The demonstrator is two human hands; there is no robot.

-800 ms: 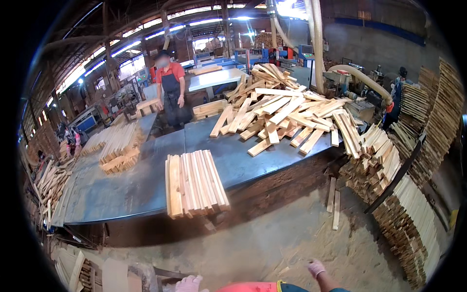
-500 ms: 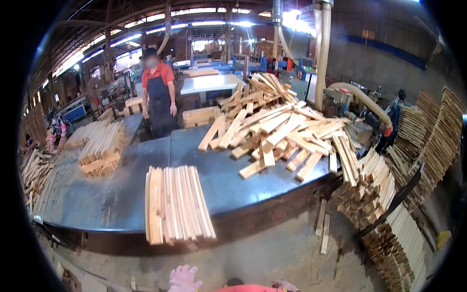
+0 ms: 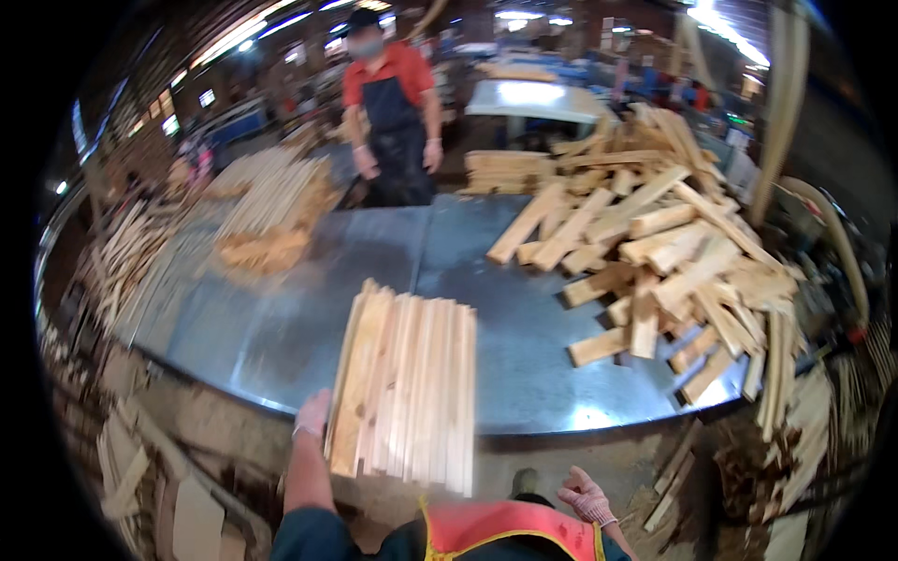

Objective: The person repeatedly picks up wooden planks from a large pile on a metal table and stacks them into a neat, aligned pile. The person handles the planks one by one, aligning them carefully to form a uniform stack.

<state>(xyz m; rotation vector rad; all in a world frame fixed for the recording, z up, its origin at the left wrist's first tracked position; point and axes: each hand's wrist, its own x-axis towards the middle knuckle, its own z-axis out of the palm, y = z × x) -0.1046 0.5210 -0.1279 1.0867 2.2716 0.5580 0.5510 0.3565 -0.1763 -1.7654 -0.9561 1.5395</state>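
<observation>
My left hand [image 3: 313, 413], in a pale pink glove, is at the near left side of a row of wooden strips [image 3: 402, 388]. Its fingers look stretched out along the outermost strip; blur hides whether they touch it. The strips stand side by side, lengthwise to me, on the metal-topped table [image 3: 524, 393], with their near ends jutting over its edge. My right hand [image 3: 586, 496], also gloved, is apart from the strips, low and to their right. Its fingers are loosely bent and apart, with nothing seen in them.
A loose heap of wooden boards [image 3: 655, 252] covers the table's right part. Another stack of strips [image 3: 271, 210] lies at the far left. Across the table stands a person in a red shirt and dark apron [image 3: 393, 112]. Scrap wood [image 3: 126, 467] lies at the lower left.
My view has shifted left and nearer to the table. My left hand has moved from open air to the left side of the strips. More of my right hand shows now.
</observation>
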